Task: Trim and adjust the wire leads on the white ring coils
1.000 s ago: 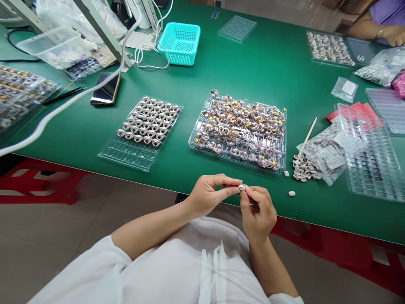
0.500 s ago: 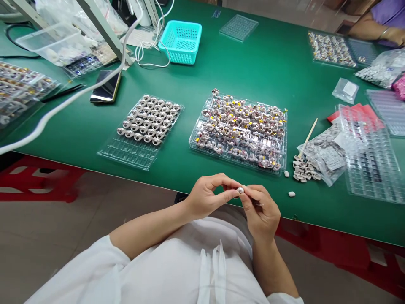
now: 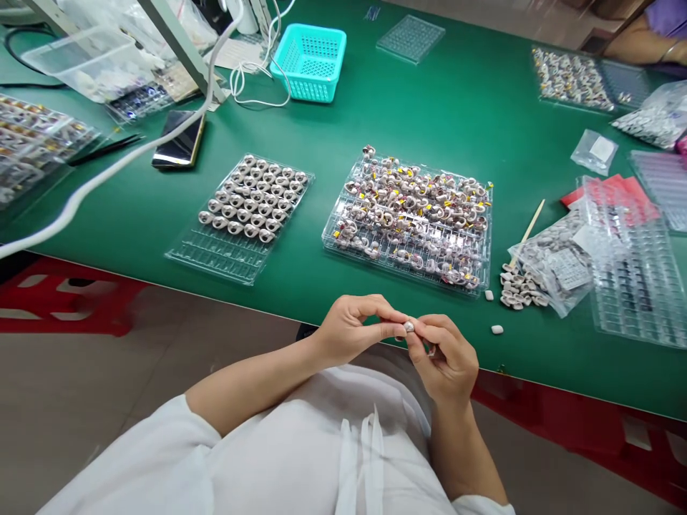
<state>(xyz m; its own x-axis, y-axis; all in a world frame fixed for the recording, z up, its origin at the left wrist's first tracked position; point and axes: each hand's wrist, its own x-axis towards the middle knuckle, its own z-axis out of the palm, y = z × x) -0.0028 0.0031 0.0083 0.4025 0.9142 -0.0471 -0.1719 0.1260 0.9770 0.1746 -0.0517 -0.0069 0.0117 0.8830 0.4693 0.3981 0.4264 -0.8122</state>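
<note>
A small silvery-white piece (image 3: 408, 327) is pinched between the fingertips of my left hand (image 3: 362, 329) and my right hand (image 3: 443, 357), just off the table's front edge. Something small also shows under my right fingers, too small to name. Beyond my hands lies a clear tray (image 3: 333, 247) heaped with small whitish pieces that carry yellow and red bits. To the left, another clear tray (image 3: 215, 259) holds rows of similar pieces, with its front rows bare. Right of my hands are a loose white piece (image 3: 497, 330) and a small pile of whitish pieces (image 3: 519, 290).
A turquoise basket (image 3: 311, 89), a phone (image 3: 179, 146) and a white cable (image 3: 75, 204) are at the left. Plastic bags (image 3: 566, 268) and clear trays (image 3: 638, 286) lie at the right. Another person's arm (image 3: 636, 43) rests at the far right. Red stools (image 3: 59, 315) stand below.
Both hands keep their hold on the small piece, with the fingers shifted slightly. The camera view has moved a little. The other person's hand at the far right is less visible.
</note>
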